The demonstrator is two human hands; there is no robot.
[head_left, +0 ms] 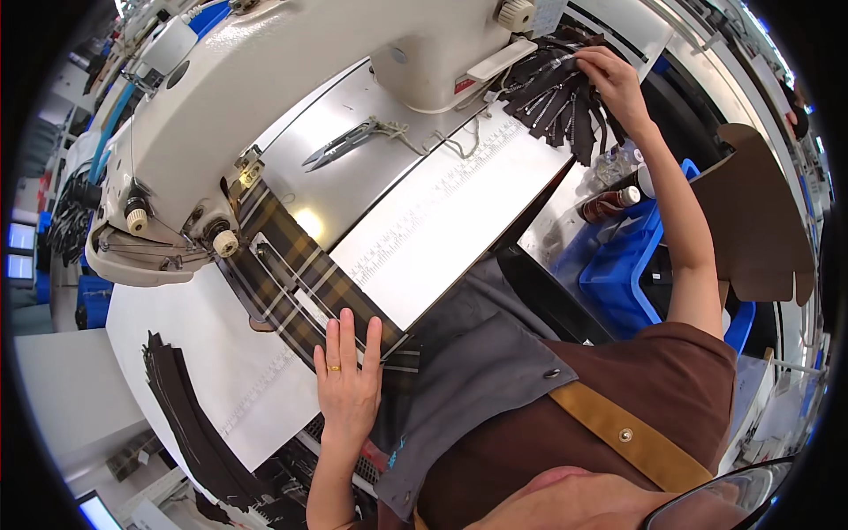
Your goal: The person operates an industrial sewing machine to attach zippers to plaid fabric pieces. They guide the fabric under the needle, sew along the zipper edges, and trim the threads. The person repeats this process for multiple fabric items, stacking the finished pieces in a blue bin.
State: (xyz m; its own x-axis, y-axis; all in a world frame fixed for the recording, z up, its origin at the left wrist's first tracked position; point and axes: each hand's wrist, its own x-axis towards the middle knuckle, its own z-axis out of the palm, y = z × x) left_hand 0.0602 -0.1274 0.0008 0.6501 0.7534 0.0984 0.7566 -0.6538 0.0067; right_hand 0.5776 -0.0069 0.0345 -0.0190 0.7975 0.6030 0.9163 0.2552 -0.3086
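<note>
Under the needle area of a cream sewing machine (159,150) lies a strip of dark olive plaid fabric (278,221) with a pale zipper (309,300) along it. My left hand (349,380) rests flat on the near end of that fabric, fingers straight. My right hand (618,88) reaches to a fanned pile of black zippers (552,110) beside the machine's pillar, thumb and fingertips closed on one of them. A pair of thread snips (340,141) with a cord lies on the metal bed behind the fabric.
Ruled white boards (442,230) flank the fabric. A bundle of black strips (185,406) lies at lower left. At the right are small bottles (609,203), a blue crate (609,283) and brown cardboard (746,212). A grey apron (468,380) covers my front near the table edge.
</note>
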